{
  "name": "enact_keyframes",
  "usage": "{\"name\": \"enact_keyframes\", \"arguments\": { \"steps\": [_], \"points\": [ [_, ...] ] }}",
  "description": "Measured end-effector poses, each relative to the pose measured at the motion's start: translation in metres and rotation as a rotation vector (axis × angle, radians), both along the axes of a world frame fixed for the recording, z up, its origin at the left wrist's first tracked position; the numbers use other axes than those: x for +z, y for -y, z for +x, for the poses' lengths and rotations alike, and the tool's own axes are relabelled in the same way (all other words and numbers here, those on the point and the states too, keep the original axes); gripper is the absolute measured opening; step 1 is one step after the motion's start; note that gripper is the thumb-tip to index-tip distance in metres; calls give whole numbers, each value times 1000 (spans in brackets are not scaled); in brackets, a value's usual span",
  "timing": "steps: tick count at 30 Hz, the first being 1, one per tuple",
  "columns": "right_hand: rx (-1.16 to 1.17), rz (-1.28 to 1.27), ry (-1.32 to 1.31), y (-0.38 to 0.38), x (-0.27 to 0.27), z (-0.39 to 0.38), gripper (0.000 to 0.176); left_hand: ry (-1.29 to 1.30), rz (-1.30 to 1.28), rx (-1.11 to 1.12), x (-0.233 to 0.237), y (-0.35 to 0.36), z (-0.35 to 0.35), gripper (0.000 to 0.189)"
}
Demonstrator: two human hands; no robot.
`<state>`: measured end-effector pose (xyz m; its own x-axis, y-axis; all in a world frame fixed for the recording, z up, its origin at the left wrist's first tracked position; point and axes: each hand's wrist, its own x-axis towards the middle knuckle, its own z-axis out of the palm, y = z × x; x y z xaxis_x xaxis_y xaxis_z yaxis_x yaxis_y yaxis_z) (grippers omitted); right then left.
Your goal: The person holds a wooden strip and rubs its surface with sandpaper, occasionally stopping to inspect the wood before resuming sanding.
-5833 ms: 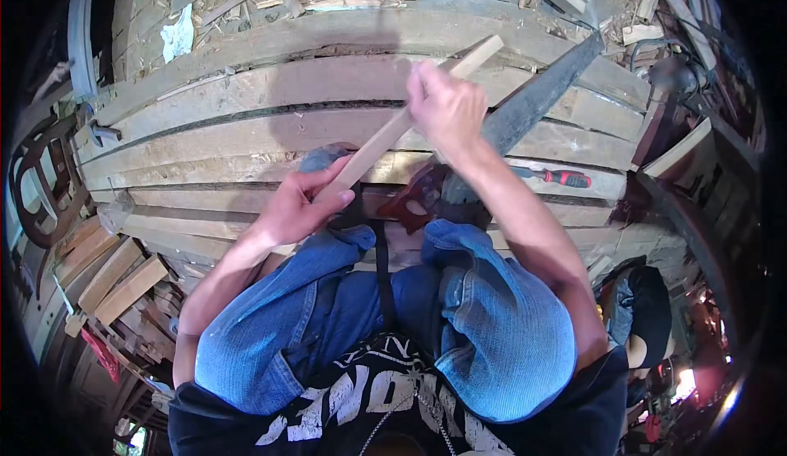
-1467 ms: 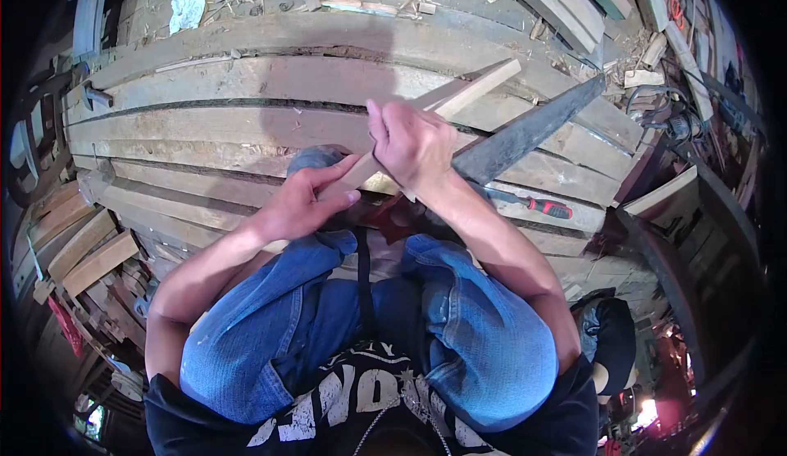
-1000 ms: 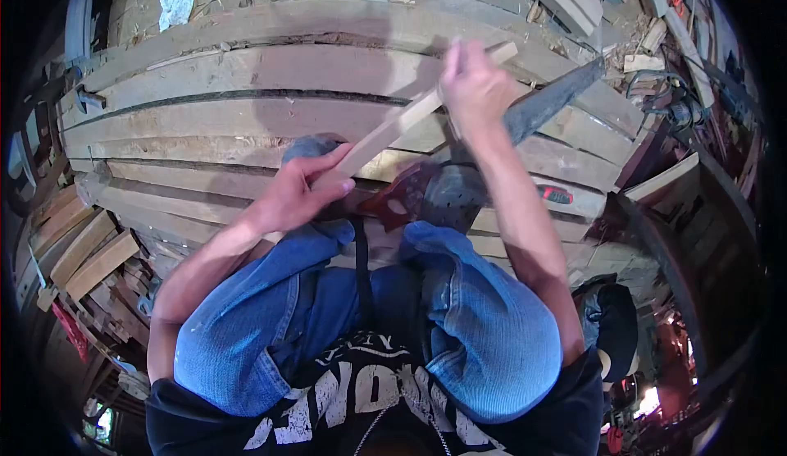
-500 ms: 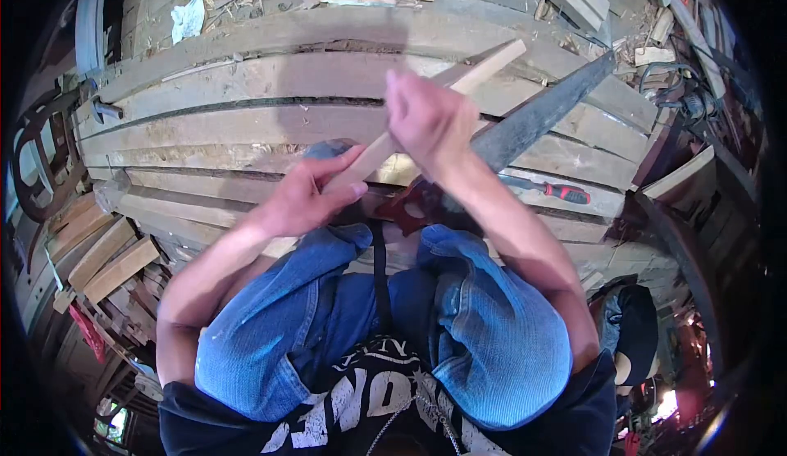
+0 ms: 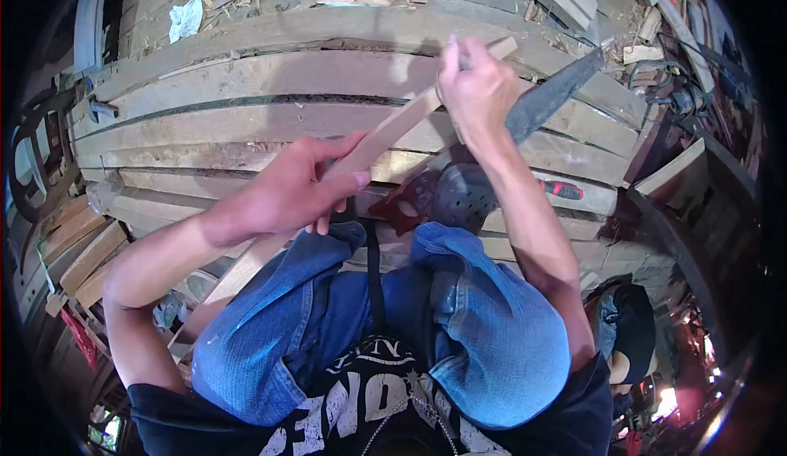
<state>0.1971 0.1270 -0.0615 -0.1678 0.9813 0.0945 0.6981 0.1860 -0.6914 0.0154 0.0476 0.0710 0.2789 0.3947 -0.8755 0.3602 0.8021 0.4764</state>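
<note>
A long, pale wooden strip (image 5: 387,134) slants across in front of me, its lower end running down past my left knee. My left hand (image 5: 291,179) grips it, thumb on top and fingers beneath. Farther up the strip, my right hand (image 5: 482,87) is closed in a fist against it; what its fingers hold is hidden. A handsaw lies to the right below that hand, with a grey blade (image 5: 557,99) and a red-brown handle (image 5: 400,203). My right forearm partly covers a tool with a red and black handle (image 5: 564,189).
Thick planks (image 5: 221,83) form the surface before me. Wood scraps and shavings lie beyond, near a white crumpled cloth (image 5: 187,15). A dark perforated shoe (image 5: 463,198) is by the saw handle. Cut wood pieces (image 5: 86,251) are stacked at left; another person (image 5: 631,329) is behind at right.
My right hand has moved up and to the right along the strip. My left hand has shifted slightly left, still gripping it. More of the strip's lower end shows beside my left knee.
</note>
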Motion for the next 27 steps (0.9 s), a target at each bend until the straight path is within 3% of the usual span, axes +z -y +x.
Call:
{"name": "enact_keyframes", "arguments": {
  "steps": [5,9,11,13,15,17,19,21,25,26,27],
  "points": [
    [254,63,-176,28,25,-23,12,84,-131,177,-5,3,-4,51],
    [46,-9,100,-4,1,0,15,55,-85,162,-6,11,-3,51],
    [226,80,-97,18,4,-7,17,55,-108,155,-5,5,-1,53],
    [367,88,-104,35,43,-29,13,61,-110,166,-6,4,0,53],
    [211,106,-61,17,11,-16,18,66,-130,163,-6,7,0,53],
    [33,-5,225,-13,-3,5,20,79,-115,176,-8,7,-1,53],
    [30,53,274,-8,2,3,18,81,-111,174,-7,9,0,53],
    [240,111,-86,27,17,-20,14,79,-98,166,-7,4,0,52],
    [135,235,112,-6,-7,-4,12,60,-102,144,-6,10,0,52],
    [132,15,171,-20,-7,8,9,46,-79,146,-8,8,-1,52],
    [132,13,169,-15,-4,4,9,44,-81,147,-8,9,-2,52]
  ]
}}
